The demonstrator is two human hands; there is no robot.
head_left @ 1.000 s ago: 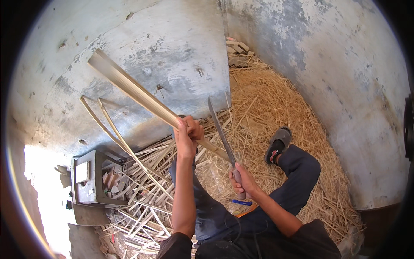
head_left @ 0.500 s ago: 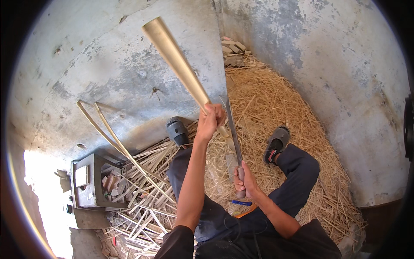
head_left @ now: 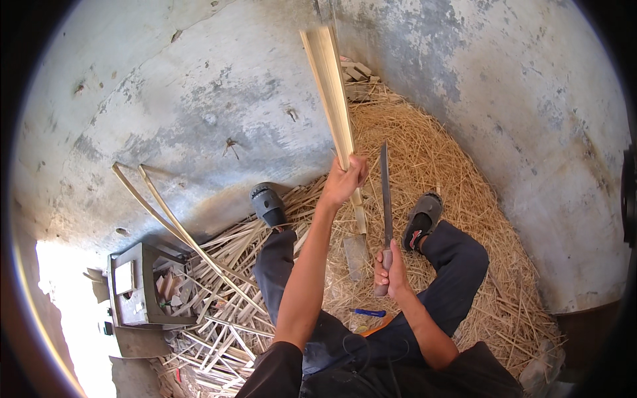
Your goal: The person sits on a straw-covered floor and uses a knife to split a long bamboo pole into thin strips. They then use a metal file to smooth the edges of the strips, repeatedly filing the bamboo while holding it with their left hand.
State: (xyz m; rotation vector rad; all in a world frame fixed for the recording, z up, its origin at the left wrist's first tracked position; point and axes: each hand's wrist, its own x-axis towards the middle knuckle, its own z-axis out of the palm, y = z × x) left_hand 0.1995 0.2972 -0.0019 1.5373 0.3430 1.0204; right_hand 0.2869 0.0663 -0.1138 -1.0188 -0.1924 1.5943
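Note:
My left hand (head_left: 346, 178) is closed round a split bamboo piece (head_left: 330, 93), gripping it towards its lower end. The piece stands nearly upright, its pale inner face turned to me, and its lower tip reaches down close to a flat grey block (head_left: 355, 257) on the floor. In my right hand (head_left: 393, 270) is the wooden handle of a long knife (head_left: 386, 192), closed in the fingers. Its dark blade points up and away, apart from the bamboo and to its right. A blue utility knife (head_left: 368, 312) lies between my legs.
Thin shavings (head_left: 424, 146) cover the floor ahead and right, and pale strips (head_left: 219, 331) lie in a heap at left. Two long bent strips (head_left: 166, 215) lean by the wall (head_left: 199, 99). A grey metal box (head_left: 136, 298) holds scraps. Bricks (head_left: 358, 69) lie in the far corner.
The bamboo piece has swung to the right, more upright, and turned from its golden outer side to its pale inner face. The long knife has moved right, away from the bamboo.

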